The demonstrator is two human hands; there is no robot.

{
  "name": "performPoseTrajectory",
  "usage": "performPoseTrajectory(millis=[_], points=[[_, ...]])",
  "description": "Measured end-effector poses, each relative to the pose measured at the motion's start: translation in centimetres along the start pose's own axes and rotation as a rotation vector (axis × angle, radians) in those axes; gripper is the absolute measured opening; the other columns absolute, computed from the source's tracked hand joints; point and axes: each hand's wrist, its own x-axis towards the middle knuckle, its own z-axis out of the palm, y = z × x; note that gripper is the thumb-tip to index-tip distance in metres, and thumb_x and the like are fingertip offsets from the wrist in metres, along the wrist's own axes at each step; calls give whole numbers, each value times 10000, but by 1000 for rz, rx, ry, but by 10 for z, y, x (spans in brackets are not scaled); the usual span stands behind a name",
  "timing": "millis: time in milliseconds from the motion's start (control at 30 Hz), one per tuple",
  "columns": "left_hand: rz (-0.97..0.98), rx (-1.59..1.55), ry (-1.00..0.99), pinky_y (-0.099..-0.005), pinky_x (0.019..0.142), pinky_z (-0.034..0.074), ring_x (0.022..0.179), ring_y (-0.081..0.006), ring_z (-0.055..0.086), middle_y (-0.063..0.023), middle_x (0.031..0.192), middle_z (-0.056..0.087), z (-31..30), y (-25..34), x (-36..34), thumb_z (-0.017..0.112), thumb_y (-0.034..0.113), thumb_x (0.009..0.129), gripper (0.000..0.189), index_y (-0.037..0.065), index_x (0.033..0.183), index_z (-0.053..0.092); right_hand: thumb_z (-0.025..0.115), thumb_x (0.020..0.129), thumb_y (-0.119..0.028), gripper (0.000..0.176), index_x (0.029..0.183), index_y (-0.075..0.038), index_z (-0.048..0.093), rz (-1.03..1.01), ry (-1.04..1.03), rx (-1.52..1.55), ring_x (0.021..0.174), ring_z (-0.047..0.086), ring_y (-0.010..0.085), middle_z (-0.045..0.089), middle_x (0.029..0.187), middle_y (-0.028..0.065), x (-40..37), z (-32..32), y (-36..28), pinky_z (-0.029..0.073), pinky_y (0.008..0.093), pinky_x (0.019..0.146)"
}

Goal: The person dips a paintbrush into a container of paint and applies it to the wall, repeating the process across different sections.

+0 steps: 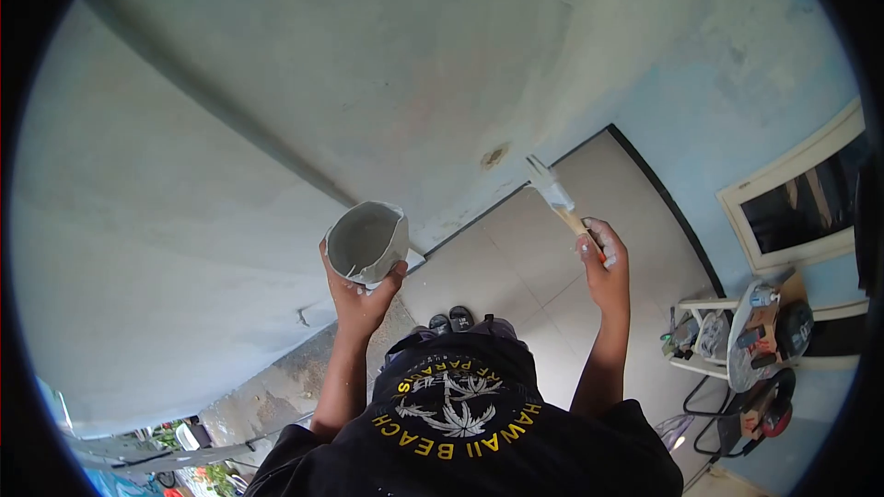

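My left hand (364, 299) is wrapped round a rough-rimmed, pale container (387, 258), tilted so that its grey inside shows. White smears mark its outside and my fingers. What lies at its bottom is hard to make out. In my right hand (608, 262) is a paintbrush (557, 195) with a wooden handle and a white-coated head. The brush points up and away, apart from the container. Beyond it, the pale wall (414, 101) has a small brown bare patch (494, 156) near the floor.
A raised strip (221, 110) runs down the wall. Tiled floor (525, 262) lies below, with sandals (450, 320) near my body. To the right, a white chair (737, 350) bears bottles and other items, near a framed window (801, 198). Plants and clutter fill the lower left.
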Motion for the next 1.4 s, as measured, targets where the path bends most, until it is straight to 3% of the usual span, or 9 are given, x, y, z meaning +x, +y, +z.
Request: performPoseTrajectory(millis=[133,233,300,433,533,767,1233,1333,1400], points=[[-133,-55,-99,-347,923,426,1073,-206,530,-118,1155,525,5,-21,-2,793,146,665,773,21,1288,353,468,986,-149,242,1167,1,525,269,-217,248,702,489,95,584,859,50,0,5,79,431,246,676],[-18,21,-131,-322,857,469,1009,-178,568,-86,1113,590,20,-54,-7,785,156,743,560,-11,1205,517,421,996,-141,218,1128,3,519,300,-238,297,668,474,98,540,796,34,5,23,142,422,262,662],[-237,159,-223,-396,977,392,1162,-263,481,-160,1257,466,29,-78,-15,818,295,653,895,-1,1329,311,422,988,-128,186,1095,-5,514,264,-269,293,642,446,93,492,734,18,13,31,183,394,252,612],[22,285,-208,-426,1031,330,1224,-298,435,-184,1295,438,82,-78,1,785,502,661,988,-15,1338,284,455,970,-117,162,1066,-21,542,429,-137,524,592,396,66,454,688,-11,51,59,282,341,233,550],[-56,356,-197,-432,1024,307,1206,-303,425,-174,1289,432,114,-90,7,743,627,650,1035,-8,1331,292,473,966,-142,167,1056,-27,555,453,-150,510,577,380,50,449,678,-22,93,80,346,326,223,532],[-317,499,-347,-415,928,418,1092,-311,509,-135,1192,549,156,-124,-19,635,490,830,615,52,1242,505,534,948,-233,219,1015,-29,578,486,-304,422,611,427,66,486,681,-16,180,112,444,367,241,561],[-511,610,-248,-455,1038,324,1280,-333,349,-195,1398,323,202,-122,-5,602,643,794,972,-34,1404,264,583,931,-271,249,1019,-41,623,430,-385,371,776,543,113,610,813,47,234,158,486,455,297,726],[-466,636,-422,-432,990,387,1193,-332,474,-163,1306,490,125,-169,-79,629,534,847,717,51,1341,438,587,928,-287,259,1036,-55,628,399,-284,229,863,633,180,669,894,103,224,165,527,490,340,777],[-416,581,-326,-426,991,388,1196,-322,475,-155,1305,497,194,-134,-15,625,537,849,711,52,1336,445,582,917,-322,284,1032,-67,630,519,-209,-46,914,667,288,685,946,150,209,161,557,510,393,793]])
